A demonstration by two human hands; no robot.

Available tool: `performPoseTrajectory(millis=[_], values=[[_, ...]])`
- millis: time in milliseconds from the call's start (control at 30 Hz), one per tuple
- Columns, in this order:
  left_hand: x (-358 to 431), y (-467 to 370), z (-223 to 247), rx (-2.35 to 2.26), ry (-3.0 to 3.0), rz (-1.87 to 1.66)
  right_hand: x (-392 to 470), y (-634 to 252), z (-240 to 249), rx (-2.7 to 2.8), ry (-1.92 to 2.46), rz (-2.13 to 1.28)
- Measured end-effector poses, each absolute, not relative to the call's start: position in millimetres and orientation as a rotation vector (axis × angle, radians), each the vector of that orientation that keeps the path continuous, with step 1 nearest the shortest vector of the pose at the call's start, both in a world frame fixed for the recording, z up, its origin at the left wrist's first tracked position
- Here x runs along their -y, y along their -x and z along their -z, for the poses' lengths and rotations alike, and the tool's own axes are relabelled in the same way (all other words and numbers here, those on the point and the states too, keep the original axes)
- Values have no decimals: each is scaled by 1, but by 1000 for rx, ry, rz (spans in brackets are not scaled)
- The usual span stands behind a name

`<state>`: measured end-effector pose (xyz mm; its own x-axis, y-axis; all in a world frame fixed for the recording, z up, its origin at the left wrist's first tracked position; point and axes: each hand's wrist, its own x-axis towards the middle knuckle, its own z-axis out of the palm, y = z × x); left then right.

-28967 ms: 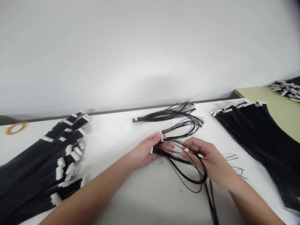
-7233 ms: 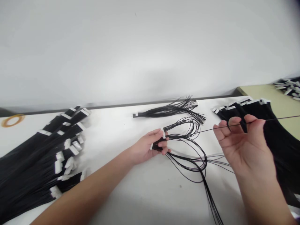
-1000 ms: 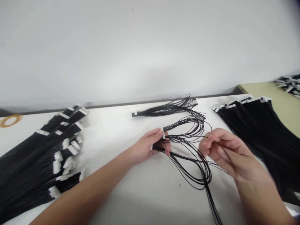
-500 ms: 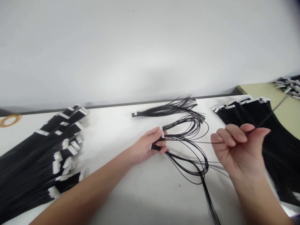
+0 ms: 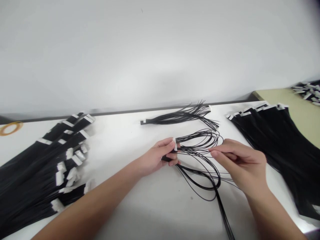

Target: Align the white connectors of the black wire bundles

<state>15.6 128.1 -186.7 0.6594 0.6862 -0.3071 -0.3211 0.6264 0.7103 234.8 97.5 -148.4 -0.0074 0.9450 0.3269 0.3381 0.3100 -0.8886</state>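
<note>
My left hand (image 5: 160, 155) is closed around the taped end of a black wire bundle (image 5: 217, 180), where a white connector or label (image 5: 175, 144) shows by the thumb. From there the wires fan to the right in several loops, and a thick strand runs down to the bottom edge. My right hand (image 5: 240, 161) pinches a thin black wire between thumb and forefinger, just right of the loops. The exact end of that wire is too small to make out. Beyond both hands lies a second black wire bundle (image 5: 175, 116) with loose, splayed ends.
Many black wire harnesses with white ends (image 5: 27, 170) are piled at the left. Another row of black harnesses (image 5: 282, 143) lies at the right. An orange ring-shaped coil (image 5: 11, 128) rests at the far left. More white-ended pieces (image 5: 308, 91) sit on a yellowish surface (image 5: 275, 95).
My right hand has swung left and turned over, from holding a wire stretched out at the right to pinching close by the loops. My left hand keeps its grip, nearly still.
</note>
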Motion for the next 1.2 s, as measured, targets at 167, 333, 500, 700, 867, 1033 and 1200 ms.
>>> performPoseTrajectory(millis=[167, 333, 500, 700, 867, 1033, 1200], values=[[-128, -15, 185, -599, -677, -599, -96, -232, 147, 1603, 1297, -731], [-128, -15, 188, -606, -690, -590, -96, -232, 148, 1614, 1328, -749], [-128, -15, 189, -609, -696, -593, -96, -232, 149, 1616, 1343, -738], [-127, -16, 190, -604, -696, -598, -96, -231, 149, 1582, 1379, -753], [-128, -16, 189, -617, -705, -592, -96, -230, 151, 1535, 1441, -732], [-127, -16, 189, -624, -721, -591, -97, -231, 153, 1619, 1467, -687], [-126, -16, 189, -629, -735, -582, -100, -230, 152, 1846, 1331, -450]])
